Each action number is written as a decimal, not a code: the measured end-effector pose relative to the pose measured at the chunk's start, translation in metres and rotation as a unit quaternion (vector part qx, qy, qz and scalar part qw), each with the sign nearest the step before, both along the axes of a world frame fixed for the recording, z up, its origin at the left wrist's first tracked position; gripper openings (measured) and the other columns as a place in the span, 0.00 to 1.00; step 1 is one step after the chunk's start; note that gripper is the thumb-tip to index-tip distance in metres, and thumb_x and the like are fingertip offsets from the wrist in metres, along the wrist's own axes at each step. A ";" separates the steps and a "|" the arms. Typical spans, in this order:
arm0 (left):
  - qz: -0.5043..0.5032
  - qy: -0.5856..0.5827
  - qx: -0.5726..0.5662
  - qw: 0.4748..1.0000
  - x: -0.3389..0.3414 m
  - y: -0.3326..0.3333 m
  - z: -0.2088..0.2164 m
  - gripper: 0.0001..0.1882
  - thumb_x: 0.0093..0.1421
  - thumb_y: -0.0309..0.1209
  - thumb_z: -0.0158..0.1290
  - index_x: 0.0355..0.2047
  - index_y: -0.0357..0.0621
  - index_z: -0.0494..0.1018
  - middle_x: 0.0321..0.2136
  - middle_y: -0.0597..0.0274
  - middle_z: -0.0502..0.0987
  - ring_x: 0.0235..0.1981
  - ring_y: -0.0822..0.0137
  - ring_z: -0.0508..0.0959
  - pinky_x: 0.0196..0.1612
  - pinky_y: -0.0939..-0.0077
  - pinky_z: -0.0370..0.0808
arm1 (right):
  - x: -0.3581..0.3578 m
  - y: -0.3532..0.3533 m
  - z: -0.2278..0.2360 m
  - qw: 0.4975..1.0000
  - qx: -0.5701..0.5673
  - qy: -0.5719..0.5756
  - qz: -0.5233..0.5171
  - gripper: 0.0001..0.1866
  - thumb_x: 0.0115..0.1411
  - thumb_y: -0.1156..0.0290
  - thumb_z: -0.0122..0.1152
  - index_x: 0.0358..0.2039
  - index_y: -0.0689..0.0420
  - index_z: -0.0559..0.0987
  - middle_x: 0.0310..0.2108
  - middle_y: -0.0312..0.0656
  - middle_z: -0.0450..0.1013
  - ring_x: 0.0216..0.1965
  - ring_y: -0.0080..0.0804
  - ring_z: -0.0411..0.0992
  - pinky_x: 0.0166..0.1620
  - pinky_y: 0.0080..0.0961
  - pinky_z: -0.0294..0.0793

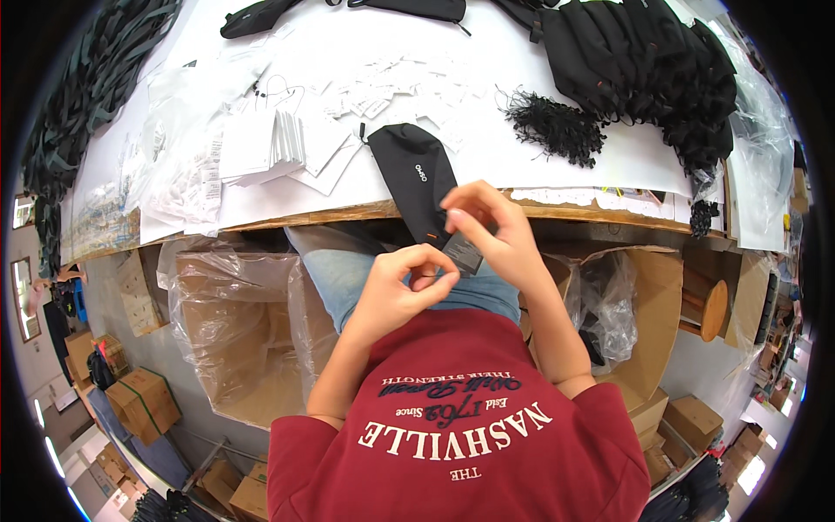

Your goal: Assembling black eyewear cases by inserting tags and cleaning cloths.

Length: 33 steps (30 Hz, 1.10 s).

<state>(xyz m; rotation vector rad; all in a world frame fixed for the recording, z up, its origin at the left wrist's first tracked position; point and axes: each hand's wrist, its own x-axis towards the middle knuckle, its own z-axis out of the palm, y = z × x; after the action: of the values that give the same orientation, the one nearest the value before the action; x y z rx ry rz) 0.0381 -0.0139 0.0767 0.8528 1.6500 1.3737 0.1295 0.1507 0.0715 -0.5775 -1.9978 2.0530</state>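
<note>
A flat black fabric pouch [409, 170] with a small light mark and a tiny orange tab lies over the table's front edge, its lower end hanging towards my lap. Beside that end hangs a dark grey tag [464, 252] with fine pale print, between my two hands. My left hand [404, 285] is closed in a pinch, thumb against forefinger, close to the tag's lower part. Just above the tag, my right hand [497, 228] has its fingers curled towards the thumb, near the pouch's right edge. Whatever either pinch holds is too small to make out.
On the white table [487, 52] lie a stack of white cards [265, 143], scattered paper slips [383, 91] and clear plastic bags [178, 187]. A heap of black pouches [639, 65] and a bundle of black cords [557, 126] sit at right. Plastic-lined cartons [230, 339] flank my legs.
</note>
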 end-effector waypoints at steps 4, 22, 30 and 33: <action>-0.057 0.086 0.004 0.995 0.018 0.005 -0.008 0.04 0.50 0.23 0.59 0.27 0.39 0.76 0.18 0.69 0.66 0.18 0.79 0.64 0.22 0.83 0.62 | -0.031 -0.011 -0.032 0.908 0.414 -0.022 0.064 0.23 0.47 0.65 0.68 0.44 0.54 0.72 0.48 0.43 0.66 0.52 0.42 0.61 0.57 0.37 0.59; 0.047 0.564 -0.027 0.824 -0.022 0.009 -0.033 0.20 0.46 0.29 0.60 0.42 0.53 0.74 0.46 0.71 0.70 0.52 0.61 0.64 0.58 0.59 0.53 | 0.022 -0.004 -0.003 0.939 0.344 0.014 -0.009 0.07 0.54 0.71 0.61 0.33 0.58 0.77 0.30 0.43 0.76 0.31 0.41 0.74 0.33 0.30 0.72; -0.026 0.610 0.078 0.788 -0.033 -0.003 -0.028 0.14 0.39 0.34 0.62 0.30 0.56 0.77 0.33 0.80 0.76 0.43 0.70 0.69 0.49 0.69 0.55 | 0.027 -0.004 0.016 0.960 0.276 -0.020 0.040 0.07 0.53 0.75 0.61 0.33 0.62 0.79 0.27 0.45 0.76 0.29 0.39 0.75 0.34 0.26 0.72; -0.025 0.610 0.082 0.788 -0.030 -0.005 -0.029 0.14 0.39 0.33 0.61 0.30 0.55 0.76 0.33 0.80 0.76 0.41 0.71 0.70 0.46 0.71 0.56 | 0.027 -0.007 0.017 0.956 0.288 -0.008 0.053 0.07 0.52 0.75 0.61 0.32 0.61 0.79 0.27 0.45 0.76 0.29 0.40 0.75 0.34 0.26 0.73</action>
<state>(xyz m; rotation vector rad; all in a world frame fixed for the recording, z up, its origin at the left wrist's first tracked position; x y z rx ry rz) 0.0084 -0.0192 0.0481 2.1672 2.3672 0.8905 0.1562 0.1437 0.0885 -0.3685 -2.5206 1.3932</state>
